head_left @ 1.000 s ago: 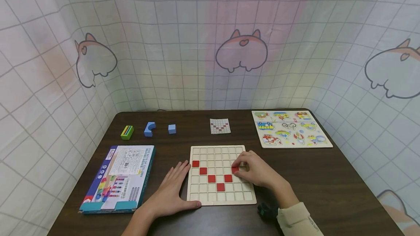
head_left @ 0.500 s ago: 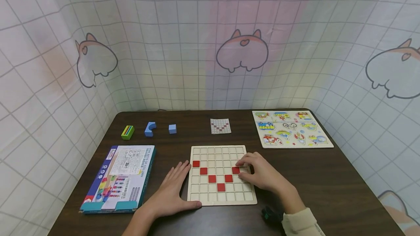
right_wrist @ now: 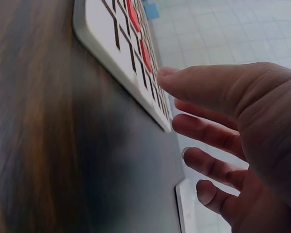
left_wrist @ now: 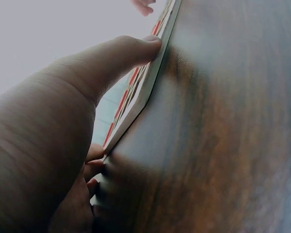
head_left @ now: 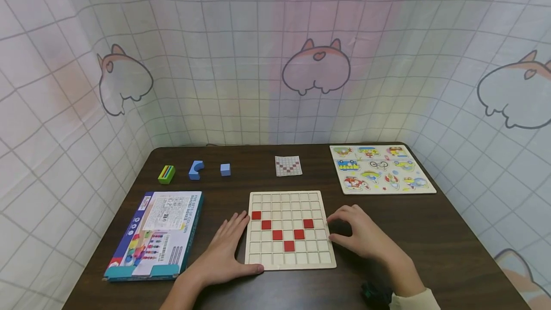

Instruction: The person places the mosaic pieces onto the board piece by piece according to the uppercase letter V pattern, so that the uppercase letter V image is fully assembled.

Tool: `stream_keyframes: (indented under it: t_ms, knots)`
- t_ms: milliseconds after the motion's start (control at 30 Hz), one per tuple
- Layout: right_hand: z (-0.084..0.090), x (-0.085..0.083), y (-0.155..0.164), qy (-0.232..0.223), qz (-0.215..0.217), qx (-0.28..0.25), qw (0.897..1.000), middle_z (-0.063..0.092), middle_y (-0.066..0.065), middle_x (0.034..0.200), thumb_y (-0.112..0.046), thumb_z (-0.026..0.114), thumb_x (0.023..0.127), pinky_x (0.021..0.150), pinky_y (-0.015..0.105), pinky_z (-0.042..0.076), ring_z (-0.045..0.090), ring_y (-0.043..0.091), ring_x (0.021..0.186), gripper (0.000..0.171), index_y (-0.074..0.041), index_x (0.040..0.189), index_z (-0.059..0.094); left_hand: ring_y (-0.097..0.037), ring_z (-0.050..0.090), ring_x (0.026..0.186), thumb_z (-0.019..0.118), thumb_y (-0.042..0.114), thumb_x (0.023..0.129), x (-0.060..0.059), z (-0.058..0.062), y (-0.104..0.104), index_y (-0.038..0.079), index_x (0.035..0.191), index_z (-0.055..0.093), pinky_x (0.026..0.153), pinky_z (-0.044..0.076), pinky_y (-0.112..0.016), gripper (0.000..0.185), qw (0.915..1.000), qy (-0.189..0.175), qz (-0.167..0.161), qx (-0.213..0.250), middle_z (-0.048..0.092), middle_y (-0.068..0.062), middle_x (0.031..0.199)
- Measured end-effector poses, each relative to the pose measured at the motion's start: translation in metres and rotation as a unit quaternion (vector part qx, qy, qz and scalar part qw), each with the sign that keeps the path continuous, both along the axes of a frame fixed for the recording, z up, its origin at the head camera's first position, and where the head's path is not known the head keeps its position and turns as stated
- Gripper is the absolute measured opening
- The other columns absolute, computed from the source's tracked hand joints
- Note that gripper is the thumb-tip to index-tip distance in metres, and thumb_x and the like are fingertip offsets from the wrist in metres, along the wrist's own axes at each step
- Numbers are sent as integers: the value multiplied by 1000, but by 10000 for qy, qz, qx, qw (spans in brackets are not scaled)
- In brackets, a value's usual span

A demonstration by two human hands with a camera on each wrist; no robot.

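The wooden grid board [head_left: 290,230] lies flat near the front edge of the dark table [head_left: 452,233], bearing six red tiles [head_left: 289,246] in a partial V. The left hand [head_left: 224,249] lies flat with fingers spread, thumb along the board's front-left corner. The right hand [head_left: 366,236] hovers just beside the board's right edge, fingers loosely curled and holding nothing; its palm is hidden. The small pattern card [head_left: 288,165] behind the board is hard to make out.
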State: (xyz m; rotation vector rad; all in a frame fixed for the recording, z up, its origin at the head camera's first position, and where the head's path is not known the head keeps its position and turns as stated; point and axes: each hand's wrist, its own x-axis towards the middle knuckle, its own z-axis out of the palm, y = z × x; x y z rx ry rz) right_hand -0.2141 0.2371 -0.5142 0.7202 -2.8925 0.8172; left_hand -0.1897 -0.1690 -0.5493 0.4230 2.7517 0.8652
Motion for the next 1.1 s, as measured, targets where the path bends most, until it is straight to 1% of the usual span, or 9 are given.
stream_keyframes:
  t_ms: [200,367,467,600,800,933,1100]
  knots:
    - [-4,11,17,205,-164,42,9996,74,-14,121,-28,94,92,102,48,58,60,15,115,32,-23,121,80,-32,8,177,82,89,74,0,-1,0,24,180,20,143,5,-61,139,10000,30,5,-7,17,0,189]
    - [-9,20,28,403,-288,-7,9988,75,-15,119,-27,96,89,98,45,58,60,13,113,35,-22,120,81,-33,8,177,81,89,74,-1,-2,0,23,180,20,143,6,-61,139,10000,84,-10,-25,17,0,189]
    - [-10,26,35,448,-377,-13,9983,75,-15,118,-28,97,88,96,43,58,60,12,112,36,-22,120,81,-33,8,177,81,89,74,-1,-2,0,23,180,20,143,6,-62,139,9999,94,-17,-31,17,-1,189]
    - [-11,32,44,349,-542,24,9979,74,-17,119,-30,96,89,96,42,59,60,13,114,37,-24,121,80,-33,8,177,81,89,74,-1,-2,0,24,180,20,143,5,-62,139,10000,85,-25,-28,17,0,189]
    - [-12,38,55,158,-766,94,9969,73,-17,120,-34,96,89,98,44,58,60,17,117,37,-27,121,79,-33,8,177,81,89,75,-1,-2,0,24,180,19,143,5,-62,139,10000,55,-25,-18,16,0,189]
    - [-13,41,60,133,-797,39,9967,73,-16,120,-34,97,89,98,44,57,59,17,117,36,-28,120,80,-33,8,177,81,90,74,-1,-2,0,24,180,19,143,5,-62,139,10000,71,-27,-39,16,-1,189]
    - [-14,47,68,215,-895,55,9957,72,-17,118,-34,98,87,98,42,57,59,16,116,36,-29,118,80,-33,8,177,81,90,75,-1,-2,0,24,180,19,143,5,-62,139,10000,70,-21,-48,16,-1,189]
